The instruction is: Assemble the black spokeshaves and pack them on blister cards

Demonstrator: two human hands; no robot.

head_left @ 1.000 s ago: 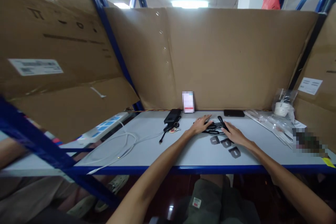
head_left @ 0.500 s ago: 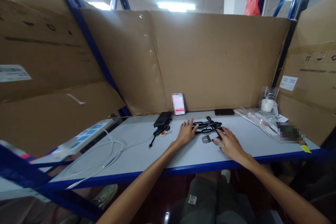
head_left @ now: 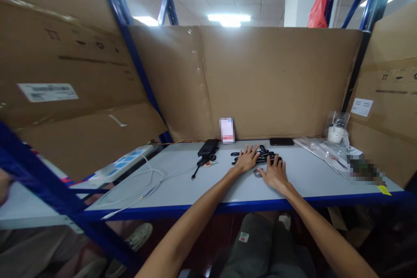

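Several slim black looped pieces (head_left: 264, 157) lie together in a low cluster on the grey tabletop (head_left: 182, 191); their exact kind cannot be made out. My left hand (head_left: 246, 160) rests over the left part of the cluster, fingers spread and palm down. Beside it my right hand (head_left: 274, 175) lies with fingers apart, its fingertips on the near right side of the same pieces. A small flat grey piece (head_left: 257, 173) sits by my right thumb, partly covered by that hand. Both hands hide parts of the cluster.
Left of my hands are a black box-shaped device (head_left: 208, 147) with a short cable and a white cable (head_left: 153, 189). A lit phone (head_left: 227, 130) leans at the back, near a dark phone (head_left: 282, 141). Plastic bags (head_left: 321, 150) lie right. Cardboard walls (head_left: 276, 82) enclose the table.
My left hand has moved right, further over the black pieces. My right hand has flattened, its fingers now reaching forward onto them, and more of the grey piece is covered. The view has shifted slightly.
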